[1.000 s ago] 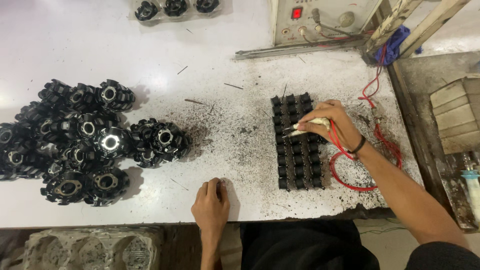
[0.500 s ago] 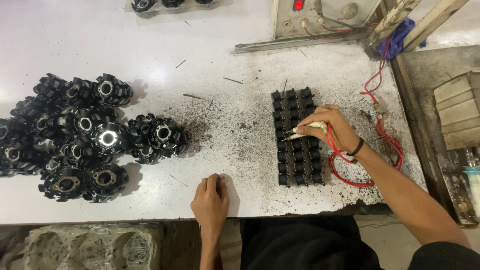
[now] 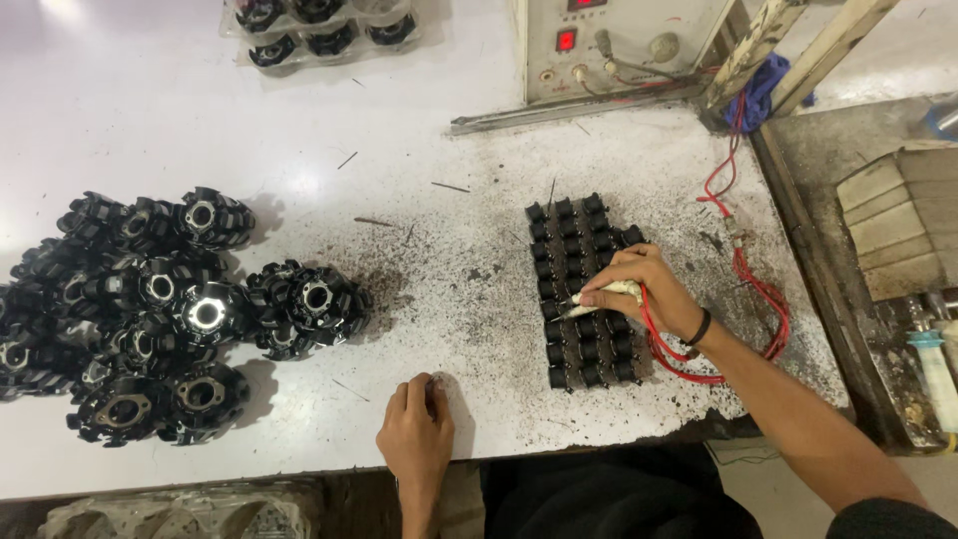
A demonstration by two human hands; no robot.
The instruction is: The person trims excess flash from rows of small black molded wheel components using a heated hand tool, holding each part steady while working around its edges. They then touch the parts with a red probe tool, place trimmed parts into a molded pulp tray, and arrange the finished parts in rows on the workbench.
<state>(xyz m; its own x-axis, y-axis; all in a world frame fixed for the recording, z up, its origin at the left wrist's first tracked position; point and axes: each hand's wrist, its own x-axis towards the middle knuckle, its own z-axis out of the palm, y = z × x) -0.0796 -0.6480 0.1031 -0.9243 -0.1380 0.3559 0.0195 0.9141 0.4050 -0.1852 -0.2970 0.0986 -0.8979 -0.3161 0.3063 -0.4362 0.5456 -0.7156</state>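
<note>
While my right hand [image 3: 647, 289] hovers over the block of small black parts [image 3: 584, 289], its thumb and fingers pinch a pale, pointed probe [image 3: 599, 297], the tip slanting down to the left and meeting the block about halfway along its left side. A red wire [image 3: 743, 299] runs from the probe under my wrist, loops on the table to the right of the block and climbs toward the grey test box [image 3: 624, 40] at the far edge. A dark band sits on that wrist. The block lies right of centre on the white table [image 3: 150, 120], on a patch peppered with dark specks and thin slivers.

My left hand [image 3: 417, 434] rests near the front edge, well apart from the block, fingers drawn together and curled down onto the surface; I cannot tell if anything is under them. Farther left sits a heap of black round fan-like parts [image 3: 160, 309] with metal hubs. A clear tray [image 3: 319, 25] with a few more of those parts stands at the far edge.
</note>
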